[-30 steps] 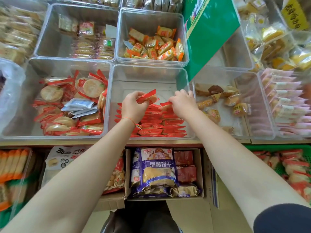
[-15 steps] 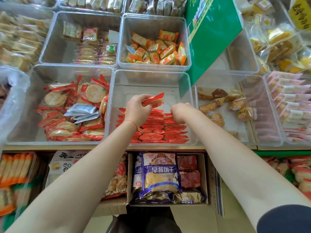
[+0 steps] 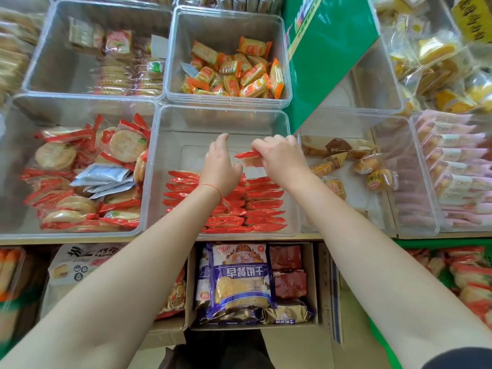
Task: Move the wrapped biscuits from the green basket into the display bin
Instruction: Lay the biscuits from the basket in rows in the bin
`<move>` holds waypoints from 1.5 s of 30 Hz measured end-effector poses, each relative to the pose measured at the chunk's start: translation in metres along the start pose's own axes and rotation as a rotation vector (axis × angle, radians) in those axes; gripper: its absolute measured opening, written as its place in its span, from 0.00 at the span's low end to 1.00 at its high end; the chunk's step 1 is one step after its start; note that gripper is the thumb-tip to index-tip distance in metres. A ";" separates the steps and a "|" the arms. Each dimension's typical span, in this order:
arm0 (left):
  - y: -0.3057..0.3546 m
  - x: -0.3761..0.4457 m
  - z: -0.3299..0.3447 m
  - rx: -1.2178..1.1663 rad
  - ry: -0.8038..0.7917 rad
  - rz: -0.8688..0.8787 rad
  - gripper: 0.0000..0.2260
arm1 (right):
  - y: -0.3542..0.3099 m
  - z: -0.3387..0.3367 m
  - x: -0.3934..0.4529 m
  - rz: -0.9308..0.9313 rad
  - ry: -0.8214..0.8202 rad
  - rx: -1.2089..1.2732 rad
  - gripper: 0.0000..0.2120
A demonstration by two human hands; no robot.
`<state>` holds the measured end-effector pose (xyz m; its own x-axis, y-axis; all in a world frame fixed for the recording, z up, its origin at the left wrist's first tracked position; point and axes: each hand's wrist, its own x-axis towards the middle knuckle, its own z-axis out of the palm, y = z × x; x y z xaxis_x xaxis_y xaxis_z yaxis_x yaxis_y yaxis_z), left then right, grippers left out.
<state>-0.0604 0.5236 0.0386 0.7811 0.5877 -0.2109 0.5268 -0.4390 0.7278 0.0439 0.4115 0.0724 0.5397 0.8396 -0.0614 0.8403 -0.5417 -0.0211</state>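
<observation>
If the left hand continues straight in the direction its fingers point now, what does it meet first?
Probably the far wall of the clear plastic display bin; the left hand points there over bare bin floor, though depth is uncertain.

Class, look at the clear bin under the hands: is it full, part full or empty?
Part full. Red wrapped biscuits fill the near half of the display bin; its far floor is bare.

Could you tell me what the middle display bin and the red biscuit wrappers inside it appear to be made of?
The display bin looks like clear rigid plastic: its walls are see-through with glossy highlights along the rim. The red biscuit wrappers look like thin glossy plastic film, shiny, with flat sealed ends; whether it is foil-lined cannot be told. The right hand pinches one such wrapper.
</observation>
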 end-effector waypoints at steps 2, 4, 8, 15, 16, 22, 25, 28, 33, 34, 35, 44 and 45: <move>-0.012 0.009 0.004 0.232 -0.112 -0.013 0.24 | 0.004 0.004 -0.003 -0.031 -0.064 -0.086 0.17; -0.020 0.013 0.009 0.440 -0.245 0.016 0.20 | 0.002 0.007 -0.004 -0.065 -0.138 -0.118 0.18; -0.026 0.010 0.012 0.605 -0.391 0.055 0.20 | -0.005 0.013 -0.003 -0.040 -0.244 -0.170 0.17; -0.031 0.003 0.004 0.616 -0.406 0.069 0.22 | -0.018 0.011 -0.005 0.072 -0.508 -0.143 0.15; -0.030 0.001 0.002 0.601 -0.402 0.075 0.22 | -0.019 0.010 -0.006 0.083 -0.519 -0.132 0.15; -0.017 -0.020 -0.029 0.483 -0.279 0.135 0.23 | -0.020 0.006 -0.019 0.083 -0.343 -0.017 0.15; -0.006 -0.040 -0.043 0.382 -0.207 0.171 0.19 | -0.027 0.001 -0.038 0.073 -0.187 0.088 0.16; 0.014 -0.068 -0.049 0.324 -0.084 0.165 0.12 | -0.039 -0.013 -0.071 0.100 0.015 0.237 0.11; 0.034 -0.114 -0.030 0.261 -0.233 0.139 0.11 | -0.049 -0.025 -0.138 0.317 0.125 0.473 0.08; 0.036 -0.122 -0.024 0.240 -0.277 0.137 0.11 | -0.048 -0.024 -0.150 0.384 0.096 0.530 0.08; 0.039 -0.131 -0.019 0.217 -0.313 0.129 0.11 | -0.045 -0.023 -0.161 0.451 0.069 0.599 0.07; 0.076 -0.181 0.052 0.261 -0.450 0.092 0.09 | 0.031 0.005 -0.246 0.707 -0.058 0.902 0.09; 0.083 -0.183 0.068 0.253 -0.459 0.072 0.09 | 0.044 0.010 -0.254 0.700 -0.083 0.902 0.10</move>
<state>-0.1365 0.3335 0.0936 0.8547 0.2172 -0.4715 0.4868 -0.6506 0.5828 -0.0568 0.1735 0.0770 0.8417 0.3552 -0.4066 -0.0041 -0.7489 -0.6626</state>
